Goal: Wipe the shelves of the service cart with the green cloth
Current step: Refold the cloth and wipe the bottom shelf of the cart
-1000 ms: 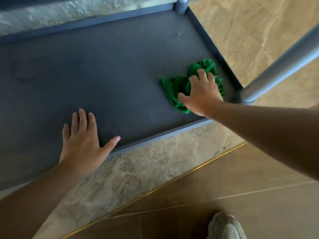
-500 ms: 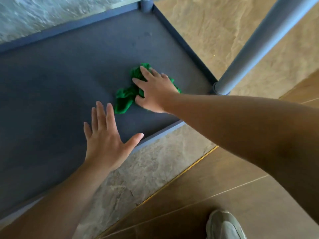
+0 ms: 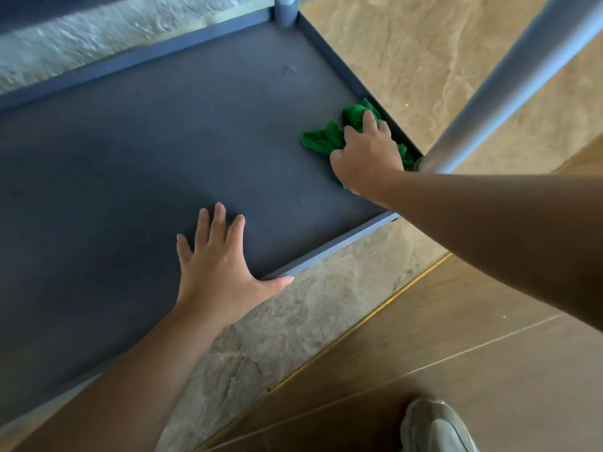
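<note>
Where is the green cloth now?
The green cloth lies under the right hand on the shelf, against its right rim beside the near right post.

No readable text, label or number anywhere — the blurred upper edge, perhaps, hides something.

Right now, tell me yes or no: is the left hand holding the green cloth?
No, the left hand lies flat and bare on the shelf; the right hand presses the green cloth.

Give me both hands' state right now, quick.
Left hand: open, flat on the shelf, holding nothing.
Right hand: closed on the green cloth, against the shelf's right edge.
</note>
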Available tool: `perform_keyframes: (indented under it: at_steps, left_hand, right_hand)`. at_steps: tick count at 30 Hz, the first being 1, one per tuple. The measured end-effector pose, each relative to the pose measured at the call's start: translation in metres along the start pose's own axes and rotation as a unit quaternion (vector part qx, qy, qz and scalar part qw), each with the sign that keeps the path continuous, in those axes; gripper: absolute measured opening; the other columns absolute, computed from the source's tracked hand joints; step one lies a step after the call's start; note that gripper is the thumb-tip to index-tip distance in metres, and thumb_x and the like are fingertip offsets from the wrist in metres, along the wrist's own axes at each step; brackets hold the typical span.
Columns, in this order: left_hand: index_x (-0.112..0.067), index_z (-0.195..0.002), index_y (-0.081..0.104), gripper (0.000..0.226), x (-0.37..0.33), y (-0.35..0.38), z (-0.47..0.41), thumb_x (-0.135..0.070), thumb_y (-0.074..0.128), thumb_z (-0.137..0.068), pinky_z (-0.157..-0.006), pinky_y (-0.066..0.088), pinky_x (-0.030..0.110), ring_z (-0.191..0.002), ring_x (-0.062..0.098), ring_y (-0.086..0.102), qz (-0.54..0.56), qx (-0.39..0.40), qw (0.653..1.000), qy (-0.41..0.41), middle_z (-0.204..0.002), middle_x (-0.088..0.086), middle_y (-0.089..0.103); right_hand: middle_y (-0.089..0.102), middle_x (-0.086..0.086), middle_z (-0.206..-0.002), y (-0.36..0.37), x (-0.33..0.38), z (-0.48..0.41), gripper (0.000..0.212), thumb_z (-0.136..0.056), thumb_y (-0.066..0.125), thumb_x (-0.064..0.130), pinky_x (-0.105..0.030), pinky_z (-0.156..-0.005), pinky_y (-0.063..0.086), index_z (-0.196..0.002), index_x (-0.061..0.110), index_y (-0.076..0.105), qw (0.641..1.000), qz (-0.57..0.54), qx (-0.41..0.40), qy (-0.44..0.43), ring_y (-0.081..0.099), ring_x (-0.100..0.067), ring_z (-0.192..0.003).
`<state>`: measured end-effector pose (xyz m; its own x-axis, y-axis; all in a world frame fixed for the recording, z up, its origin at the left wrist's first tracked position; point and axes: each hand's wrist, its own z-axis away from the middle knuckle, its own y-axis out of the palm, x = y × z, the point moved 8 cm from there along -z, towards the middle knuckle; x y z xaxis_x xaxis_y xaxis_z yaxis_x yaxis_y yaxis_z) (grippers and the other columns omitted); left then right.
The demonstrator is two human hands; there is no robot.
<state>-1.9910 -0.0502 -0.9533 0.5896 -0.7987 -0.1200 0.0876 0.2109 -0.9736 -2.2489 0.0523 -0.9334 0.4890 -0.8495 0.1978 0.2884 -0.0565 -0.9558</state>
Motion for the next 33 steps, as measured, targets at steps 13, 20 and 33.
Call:
perform_keyframes:
  at_steps: [13,20,33]
  left_hand:
    - [-0.018,-0.157,-0.013,0.118,0.003,-0.008,0.009,-0.090,0.015,-0.068,-0.122,-0.004,0.054,-0.153,0.020,-0.017,0.094,-0.032,0.995,0.001,-0.166,0.007,-0.015]
    - [-0.011,-0.157,-0.013,0.129,-0.002,-0.007,0.010,-0.090,0.030,-0.064,-0.123,-0.001,0.053,-0.153,0.022,-0.012,0.125,-0.020,0.991,0.054,-0.167,0.009,-0.013]
    - [-0.015,-0.154,-0.014,0.143,-0.009,0.003,0.002,-0.093,0.052,-0.055,-0.123,0.005,0.055,-0.153,0.027,-0.007,0.042,-0.009,0.999,0.012,-0.167,0.010,-0.004]
  right_hand:
    - [0.002,-0.004,-0.168,0.046,0.077,0.117,0.060,-0.100,0.043,0.041,-0.050,-0.121,0.014,-0.157,0.035,0.023,0.973,0.055,0.082,-0.207,0.001,-0.036,-0.152]
    - [0.012,0.004,-0.167,0.055,0.112,0.105,0.055,-0.098,0.043,0.041,-0.058,-0.120,0.013,-0.152,0.043,0.032,0.935,0.082,0.080,-0.336,0.009,-0.026,-0.153]
    - [0.011,-0.012,-0.166,-0.007,-0.017,-0.033,0.059,-0.098,0.037,0.025,-0.050,-0.121,0.019,-0.156,0.017,0.030,1.000,0.001,-0.024,-0.015,0.014,-0.034,-0.151]
